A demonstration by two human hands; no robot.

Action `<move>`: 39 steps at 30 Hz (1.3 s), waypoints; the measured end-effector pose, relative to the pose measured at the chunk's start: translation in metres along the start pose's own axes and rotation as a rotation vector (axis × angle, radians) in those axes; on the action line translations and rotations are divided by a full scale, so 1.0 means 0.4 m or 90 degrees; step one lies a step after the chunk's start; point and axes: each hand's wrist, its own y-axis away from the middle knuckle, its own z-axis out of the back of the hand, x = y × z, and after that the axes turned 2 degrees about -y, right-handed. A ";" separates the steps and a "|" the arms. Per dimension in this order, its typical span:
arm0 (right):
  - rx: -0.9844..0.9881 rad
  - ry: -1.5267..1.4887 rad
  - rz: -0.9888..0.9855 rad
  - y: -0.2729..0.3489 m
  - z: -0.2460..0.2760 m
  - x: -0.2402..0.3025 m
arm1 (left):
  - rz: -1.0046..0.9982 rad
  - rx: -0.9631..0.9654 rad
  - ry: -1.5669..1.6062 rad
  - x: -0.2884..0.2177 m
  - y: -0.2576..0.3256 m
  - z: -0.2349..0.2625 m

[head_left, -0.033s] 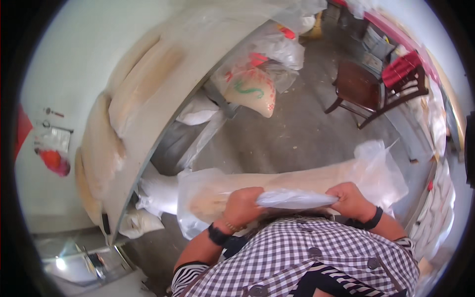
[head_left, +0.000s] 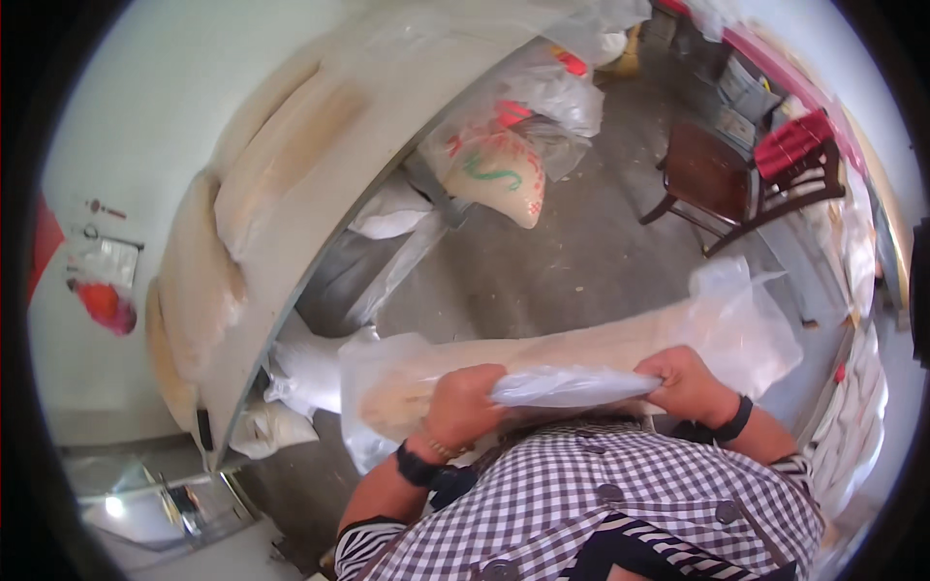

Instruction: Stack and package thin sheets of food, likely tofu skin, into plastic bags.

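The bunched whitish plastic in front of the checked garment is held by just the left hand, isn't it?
Not quite: it isn't just the left hand. The head view shows the right hand gripping the other end, so the bunched whitish plastic in front of the checked garment is held by both.

From the head, a fisheye looks closely down on left hand (head_left: pixel 467 401) and right hand (head_left: pixel 686 385), rim seemingly soft.
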 end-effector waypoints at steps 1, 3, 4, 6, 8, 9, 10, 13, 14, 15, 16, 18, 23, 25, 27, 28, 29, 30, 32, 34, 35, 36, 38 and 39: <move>0.023 0.034 0.066 -0.076 0.024 0.043 | 0.009 -0.065 0.024 0.005 0.004 0.055; 0.089 0.041 0.115 -0.233 0.056 0.150 | 0.068 -0.141 -0.004 0.020 0.007 0.175; 0.091 -0.037 0.136 -0.389 0.073 0.247 | 0.074 -0.174 -0.040 0.056 -0.055 0.318; 0.094 0.104 0.298 -0.649 0.075 0.366 | 0.116 -0.244 -0.098 0.125 -0.117 0.495; 0.138 0.021 0.388 -0.855 0.057 0.486 | 0.146 -0.299 -0.165 0.179 -0.145 0.641; 0.144 0.017 0.441 -0.952 0.049 0.544 | 0.148 -0.321 -0.201 0.201 -0.166 0.718; 0.151 0.007 0.442 -1.026 0.046 0.612 | 0.145 -0.345 -0.199 0.212 -0.192 0.787; 0.102 -0.035 0.561 -1.267 0.071 0.728 | 0.133 -0.376 -0.256 0.225 -0.318 0.991; 0.109 -0.039 0.562 -1.329 0.085 0.767 | 0.115 -0.376 -0.312 0.234 -0.351 1.049; 0.112 0.008 0.566 -1.387 0.106 0.812 | 0.125 -0.381 -0.313 0.251 -0.381 1.106; 0.114 0.056 0.566 -1.441 0.121 0.842 | 0.099 -0.369 -0.400 0.274 -0.414 1.160; 0.054 0.172 0.622 -1.544 0.126 0.862 | 0.054 -0.389 -0.481 0.341 -0.481 1.226; 0.072 0.215 0.466 -1.829 0.067 0.731 | 0.043 -0.295 -0.458 0.665 -0.668 1.209; 0.109 0.304 0.396 -1.969 -0.009 0.587 | 0.068 -0.291 -0.475 0.863 -0.726 1.133; 0.169 0.358 0.409 -2.074 -0.085 0.459 | 0.137 -0.279 -0.490 1.046 -0.769 1.030; 0.187 0.412 0.385 -2.077 -0.118 0.446 | 0.170 -0.286 -0.482 1.076 -0.772 1.004; 0.225 0.413 0.349 -2.088 -0.128 0.450 | 0.276 -0.285 -0.420 1.094 -0.767 0.976; 0.249 0.393 0.348 -2.098 -0.124 0.480 | 0.376 -0.279 -0.352 1.083 -0.756 0.962; 0.301 0.377 0.349 -2.116 -0.107 0.532 | 0.333 -0.369 -0.296 1.005 -0.724 0.992; 0.416 0.491 0.247 -2.154 -0.089 0.560 | 0.315 -0.544 -0.160 0.941 -0.675 1.008; 0.435 0.498 0.253 -2.186 -0.093 0.607 | 0.370 -0.629 -0.064 0.931 -0.613 1.007; 0.492 0.572 0.279 -2.197 -0.094 0.662 | 0.525 -0.828 -0.030 0.931 -0.549 0.975; 0.571 0.655 0.315 -2.210 -0.135 0.749 | 0.938 -1.073 -0.051 1.028 -0.296 0.785; 0.473 0.553 0.487 -2.206 -0.195 0.790 | 1.115 -1.198 0.061 1.069 -0.130 0.630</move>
